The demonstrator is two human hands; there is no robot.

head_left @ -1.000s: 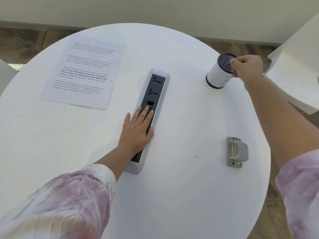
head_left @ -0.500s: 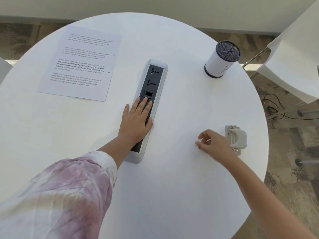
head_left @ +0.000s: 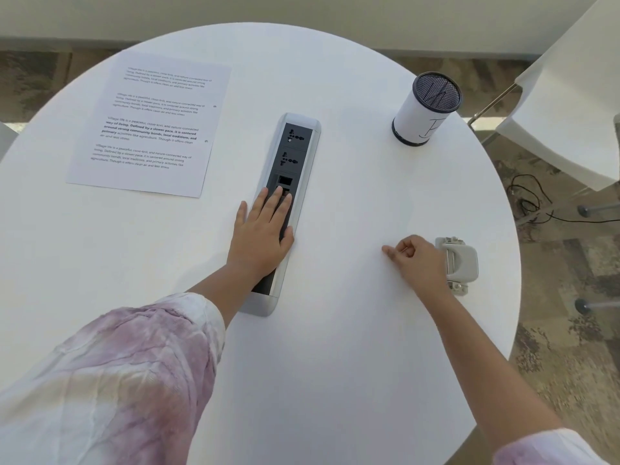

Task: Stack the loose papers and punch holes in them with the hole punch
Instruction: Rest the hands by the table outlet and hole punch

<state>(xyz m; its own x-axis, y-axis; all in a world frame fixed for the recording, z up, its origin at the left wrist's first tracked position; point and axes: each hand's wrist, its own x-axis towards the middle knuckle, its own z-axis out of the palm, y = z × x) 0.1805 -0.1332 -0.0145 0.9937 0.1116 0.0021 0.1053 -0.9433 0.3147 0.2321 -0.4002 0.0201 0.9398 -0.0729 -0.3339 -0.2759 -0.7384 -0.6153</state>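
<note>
On the round white table [head_left: 335, 380], the right hand [head_left: 419, 263], fingers curled on nothing visible, rests just left of one hole punch [head_left: 459, 263], its long axis running near-to-far, while the left hand [head_left: 261, 236] lies flat on the socket strip [head_left: 295, 152], and printed paper [head_left: 151, 125], apparently one sheet, lies far left with its text lines running left-right.

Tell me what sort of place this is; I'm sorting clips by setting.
Probably an office or meeting room: a round white table with a built-in power socket strip, a printed sheet, a hole punch, and a white chair alongside.

A mesh-topped white cylinder [head_left: 425, 113] stands beyond the socket strip [head_left: 291, 182].
</note>
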